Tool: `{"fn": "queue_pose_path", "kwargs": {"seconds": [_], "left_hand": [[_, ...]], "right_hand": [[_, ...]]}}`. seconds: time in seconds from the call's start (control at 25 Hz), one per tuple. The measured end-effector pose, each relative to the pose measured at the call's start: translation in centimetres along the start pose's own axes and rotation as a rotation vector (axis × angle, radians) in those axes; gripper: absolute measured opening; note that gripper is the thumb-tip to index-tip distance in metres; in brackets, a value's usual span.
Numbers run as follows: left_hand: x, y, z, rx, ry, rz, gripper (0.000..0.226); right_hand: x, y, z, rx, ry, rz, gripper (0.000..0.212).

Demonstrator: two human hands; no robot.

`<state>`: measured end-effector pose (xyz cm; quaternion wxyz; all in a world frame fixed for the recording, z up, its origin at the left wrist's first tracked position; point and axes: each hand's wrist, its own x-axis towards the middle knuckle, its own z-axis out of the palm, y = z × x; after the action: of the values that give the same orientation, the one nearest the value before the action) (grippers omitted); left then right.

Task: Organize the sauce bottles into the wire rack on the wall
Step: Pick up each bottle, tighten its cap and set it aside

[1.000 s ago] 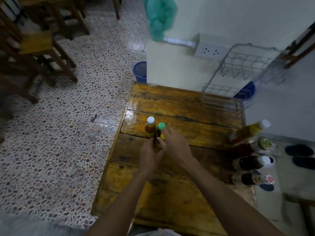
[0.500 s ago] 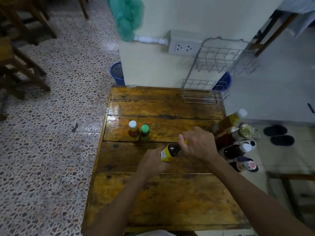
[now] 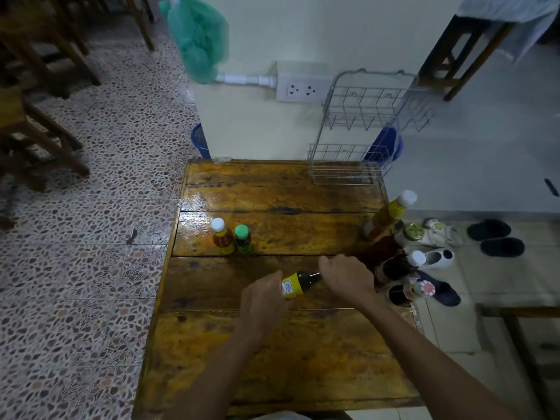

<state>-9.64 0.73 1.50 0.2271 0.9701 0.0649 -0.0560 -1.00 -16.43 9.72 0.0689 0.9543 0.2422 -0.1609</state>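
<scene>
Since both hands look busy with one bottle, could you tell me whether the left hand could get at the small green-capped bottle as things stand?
Probably yes, once it lets go. The left hand grips the dark yellow-labelled bottle; the green-capped bottle stands ahead of it, beside the white-capped bottle, with only bare table between.

We've got a glossy, worn wooden table (image 3: 272,344), shiny metal wire rack (image 3: 363,116), speckled polished stone floor (image 3: 91,268), and a crinkly green plastic bag (image 3: 198,40).
</scene>
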Motion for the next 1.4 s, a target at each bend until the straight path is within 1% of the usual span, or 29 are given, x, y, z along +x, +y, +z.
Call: {"fn": "queue_pose_path", "kwargs": {"seconds": [0.04, 0.08, 0.12, 0.16, 0.2, 0.24, 0.28, 0.32, 0.36, 0.44, 0.56, 0.6, 0.64, 0.72, 0.76, 0.84, 0.88, 0.92, 0.96, 1.0, 1.04, 1.08, 1.12, 1.16, 1.24, 1.32, 1.4], "left_hand": [[0.0, 0.2, 0.1, -0.001, -0.010, -0.002, 0.034], [0.1, 0.5, 0.0, -0.046, -0.051, -0.012, 0.033], [0.4, 0.7, -0.3, -0.149, -0.133, -0.029, 0.032], [0.8, 0.7, -0.8, -0.307, -0.239, -0.042, 0.030], [1.2, 0.7, -1.3, -0.481, -0.361, -0.049, 0.028], [1.3, 0.8, -1.9, -0.609, -0.472, -0.046, 0.026], [1.3, 1.1, -2.5, -0.667, -0.551, -0.029, 0.026], [1.3, 1.4, -3.0, -0.681, -0.592, -0.013, 0.026], [1.3, 1.8, -3.2, -0.673, -0.588, -0.007, 0.026], [1.2, 2.5, -3.1, -0.642, -0.516, -0.033, 0.024], [1.1, 2.4, -2.6, -0.562, -0.425, -0.050, 0.025], [1.0, 2.2, -2.4, -0.510, -0.409, -0.043, 0.026], [0.9, 2.0, -2.4, -0.440, -0.395, -0.033, 0.027], [0.5, 1.8, -2.4, -0.240, -0.345, -0.015, 0.030], [0.2, 1.8, -2.3, -0.130, -0.308, -0.005, 0.031], [-0.1, 1.9, -1.9, 0.005, -0.239, 0.019, 0.033], [0.0, 1.7, -2.0, 0.021, -0.237, 0.026, 0.033], [0.3, 1.4, -2.3, -0.022, -0.273, 0.024, 0.032], [0.8, 1.1, -2.7, -0.128, -0.341, 0.020, 0.030], [1.3, 0.6, -3.2, -0.262, -0.437, 0.016, 0.028], [1.6, 0.2, -3.9, -0.369, -0.528, 0.024, 0.027], [1.9, -0.2, -4.5, -0.428, -0.591, 0.045, 0.026], [2.0, -0.4, -4.9, -0.454, -0.626, 0.070, 0.025], [2.0, -0.5, -5.1, -0.465, -0.634, 0.087, 0.026], [2.0, -0.5, -4.9, -0.475, -0.601, 0.079, 0.027], [2.0, -0.4, -4.6, -0.486, -0.565, 0.047, 0.027], [1.7, -0.3, -4.3, -0.490, -0.550, 0.028, 0.026]], "right_hand": [[-0.1, 0.2, 0.2, 0.015, -0.011, 0.001, 0.016], [-0.4, 0.5, 0.1, -0.001, 0.020, 0.000, 0.022], [-0.5, 0.9, -0.2, 0.050, 0.089, 0.014, 0.033], [-0.7, 1.5, -0.4, 0.164, 0.188, 0.028, 0.050], [-0.7, 2.2, -0.4, 0.229, 0.287, -0.014, 0.063], [-0.9, 3.0, -0.6, 0.239, 0.360, -0.112, 0.064], [-0.9, 3.8, -0.8, 0.215, 0.441, -0.226, 0.057], [-0.9, 4.3, -1.2, 0.210, 0.511, -0.298, 0.051], [-0.8, 4.6, -1.3, 0.234, 0.564, -0.315, 0.046], [-0.6, 4.4, -1.7, 0.306, 0.593, -0.213, 0.046], [-0.6, 3.4, -0.8, 0.408, 0.529, -0.068, 0.053], [-0.7, 3.3, -0.3, 0.419, 0.444, -0.006, 0.053], [-0.8, 3.2, 0.1, 0.348, 0.315, 0.038, 0.048], [-0.9, 2.8, 1.0, 0.277, 0.120, 0.048, 0.024], [-0.8, 2.8, 1.4, 0.319, 0.021, 0.077, 0.017], [-0.9, 2.8, 1.4, 0.438, -0.094, 0.190, 0.019], [-1.0, 2.4, 1.5, 0.423, -0.053, 0.180, 0.017], [-1.1, 2.1, 1.5, 0.324, 0.033, 0.094, 0.020], [-1.3, 2.0, 1.4, 0.289, 0.130, 0.033, 0.030], [-1.4, 2.1, 1.2, 0.291, 0.244, -0.026, 0.046], [-1.5, 2.2, 0.7, 0.314, 0.329, -0.075, 0.055], [-1.4, 2.4, 0.5, 0.274, 0.415, -0.164, 0.056], [-1.5, 2.4, 0.1, 0.224, 0.467, -0.227, 0.052], [-1.4, 2.5, -0.1, 0.188, 0.523, -0.275, 0.047], [-1.1, 2.1, -0.3, 0.207, 0.589, -0.269, 0.041], [-0.8, 1.7, -0.3, 0.265, 0.607, -0.209, 0.043], [-0.7, 1.4, -0.6, 0.283, 0.579, -0.169, 0.045]]}}
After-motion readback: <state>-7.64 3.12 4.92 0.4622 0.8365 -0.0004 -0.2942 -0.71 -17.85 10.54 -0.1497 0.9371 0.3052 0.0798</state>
